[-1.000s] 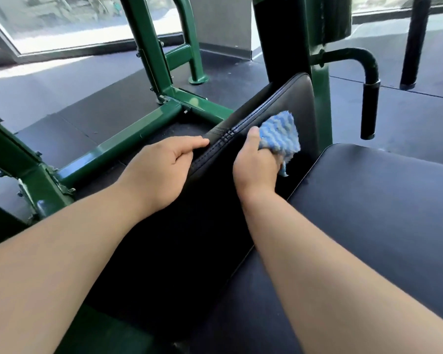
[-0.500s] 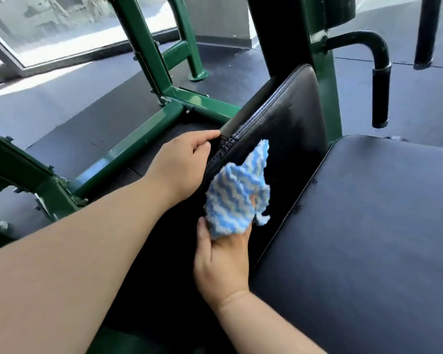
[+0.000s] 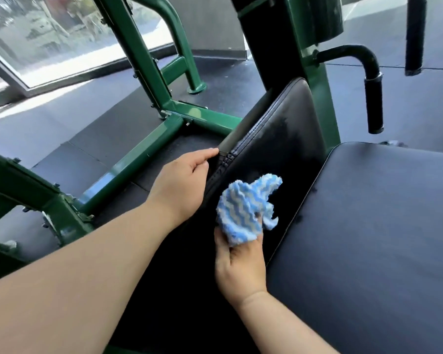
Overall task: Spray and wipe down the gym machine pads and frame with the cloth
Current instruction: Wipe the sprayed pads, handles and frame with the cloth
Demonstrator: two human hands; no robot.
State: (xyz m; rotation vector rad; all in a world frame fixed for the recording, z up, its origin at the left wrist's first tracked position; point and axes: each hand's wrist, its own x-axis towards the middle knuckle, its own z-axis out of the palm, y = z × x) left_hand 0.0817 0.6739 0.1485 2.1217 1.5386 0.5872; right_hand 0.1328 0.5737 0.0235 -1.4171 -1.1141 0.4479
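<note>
Right hand (image 3: 238,267) fingers clutch a bunched blue-and-white zigzag cloth (image 3: 243,210); left hand (image 3: 183,186) fingers curl round the black pad (image 3: 279,149)

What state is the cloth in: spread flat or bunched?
Bunched. The cloth is crumpled in the right hand, loose corners sticking out, not spread flat.

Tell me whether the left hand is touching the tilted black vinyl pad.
Touching. Head view: the left hand grips the stitched edge of the tilted black vinyl pad.

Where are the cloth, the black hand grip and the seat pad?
cloth (image 3: 243,208): head view, middle of its striped bunch.
hand grip (image 3: 374,103): head view, middle of its sleeve.
seat pad (image 3: 368,238): head view, bare top surface.
</note>
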